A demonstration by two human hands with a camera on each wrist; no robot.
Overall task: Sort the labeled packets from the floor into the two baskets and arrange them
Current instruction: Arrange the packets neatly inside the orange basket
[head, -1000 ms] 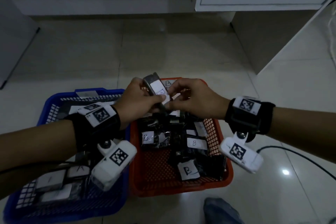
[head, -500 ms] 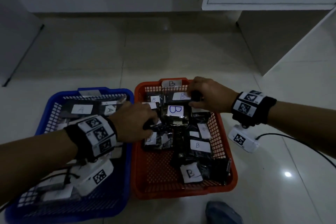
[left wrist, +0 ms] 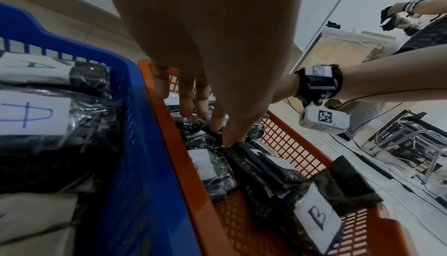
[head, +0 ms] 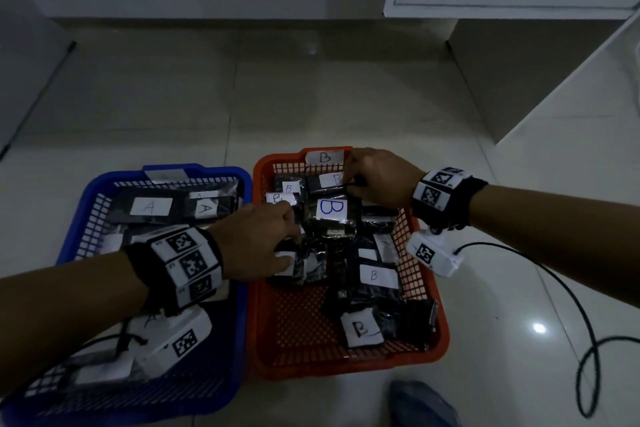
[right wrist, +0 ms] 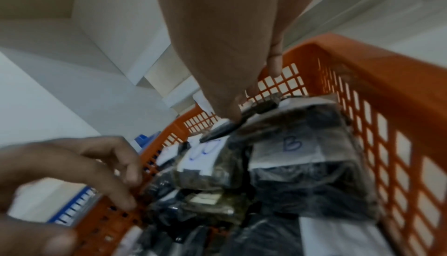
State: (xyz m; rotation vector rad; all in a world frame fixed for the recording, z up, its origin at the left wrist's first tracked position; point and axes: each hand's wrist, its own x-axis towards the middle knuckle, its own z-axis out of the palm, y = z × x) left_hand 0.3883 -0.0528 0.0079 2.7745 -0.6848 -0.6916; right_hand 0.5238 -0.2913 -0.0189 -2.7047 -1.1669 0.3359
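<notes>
Both hands tidy the orange basket (head: 349, 362): right hand (head: 379, 180) pinches a B packet (head: 327, 182) at the far wall, left hand (head: 258, 243) fingers relaxed on packets, prob. to straighten rows.

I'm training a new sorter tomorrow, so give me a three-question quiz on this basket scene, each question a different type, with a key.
1. True or false: the right hand is over the blue basket.
2. Multiple choice: which letter is on the tag at the far rim of the orange basket? (a) A (b) B (c) C
3. Fill in: the left hand reaches across into the ______ basket.

Key
1. False; it pinches a packet at the far end of the orange basket.
2. b
3. orange
</notes>
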